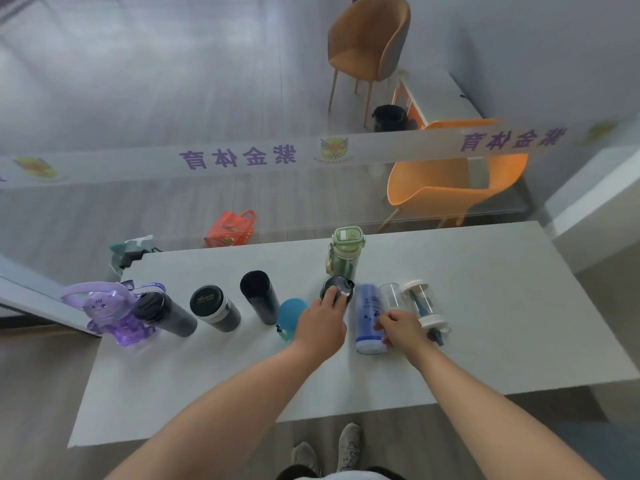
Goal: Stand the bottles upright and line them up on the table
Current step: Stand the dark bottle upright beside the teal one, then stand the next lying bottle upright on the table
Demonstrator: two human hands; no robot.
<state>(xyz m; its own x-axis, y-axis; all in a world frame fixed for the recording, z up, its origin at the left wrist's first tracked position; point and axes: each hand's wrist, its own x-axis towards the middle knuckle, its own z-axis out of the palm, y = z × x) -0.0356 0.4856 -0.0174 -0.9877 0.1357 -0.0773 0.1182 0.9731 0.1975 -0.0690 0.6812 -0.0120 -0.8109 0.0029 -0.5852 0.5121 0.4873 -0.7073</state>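
Your left grip [322,327] reaches to the middle of the frame, its fingers curled over the lid of the dark bottle [338,292] and clasping it from above. That bottle stands on the white tabletop [485,334], just in front of the upright green bottle [346,254].

To the left runs a row of standing bottles:
- the teal bottle [290,315], just beside your left grip
- the black bottle [259,297]
- the black-lidded tumbler [214,309]
- the dark grey bottle [164,315]
- the purple cat bottle [104,311], touching the grey one at the tabletop's left edge

Your right grip [401,329] sits right of centre with its fingers curled. It rests against the blue bottle [369,317] and the near end of the clear bottle [391,296], but you cannot tell from here whether it pinches either one. The blue bottle appears to lie on its side. So does the white-capped clear bottle [423,304], just to the right.
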